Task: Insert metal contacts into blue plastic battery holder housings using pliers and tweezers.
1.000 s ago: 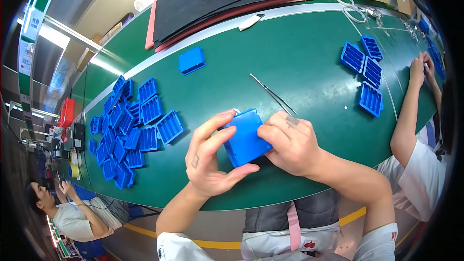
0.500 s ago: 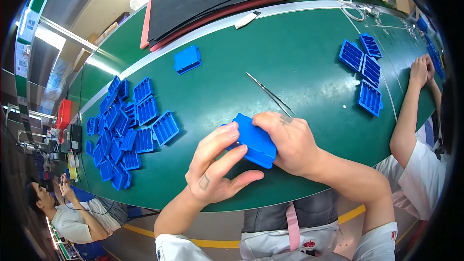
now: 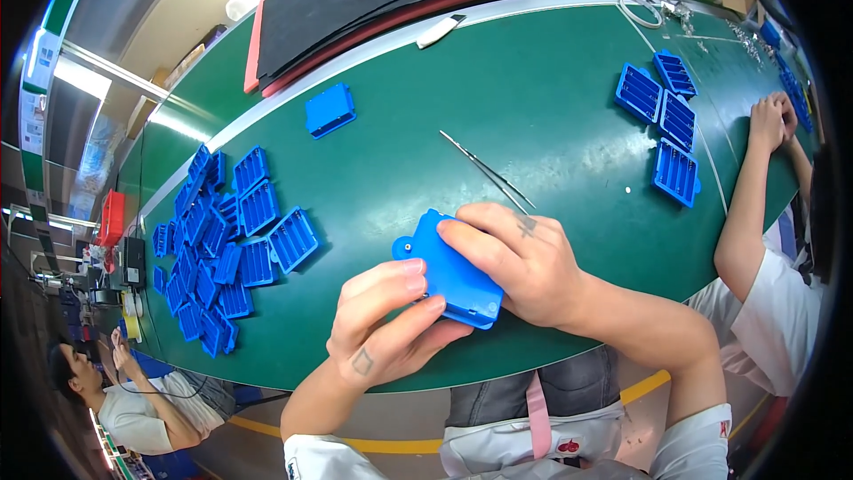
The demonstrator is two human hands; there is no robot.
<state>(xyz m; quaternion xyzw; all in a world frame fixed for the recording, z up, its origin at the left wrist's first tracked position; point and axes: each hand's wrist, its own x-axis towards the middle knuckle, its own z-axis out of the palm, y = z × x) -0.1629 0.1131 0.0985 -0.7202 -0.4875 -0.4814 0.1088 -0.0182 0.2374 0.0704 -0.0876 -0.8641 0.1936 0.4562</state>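
Blue case (image 3: 459, 271), left hand (image 3: 378, 329) at edge (wide tabletop (image 3: 382, 169) beyond)

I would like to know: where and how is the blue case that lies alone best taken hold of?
I would pinch the lone blue case by two opposite side walls, coming down from above on the near side. It lies flat, broad smooth face up, no handle showing, and nothing seems to touch its sides; the black sheets lie beyond it. The left hand is nearer.
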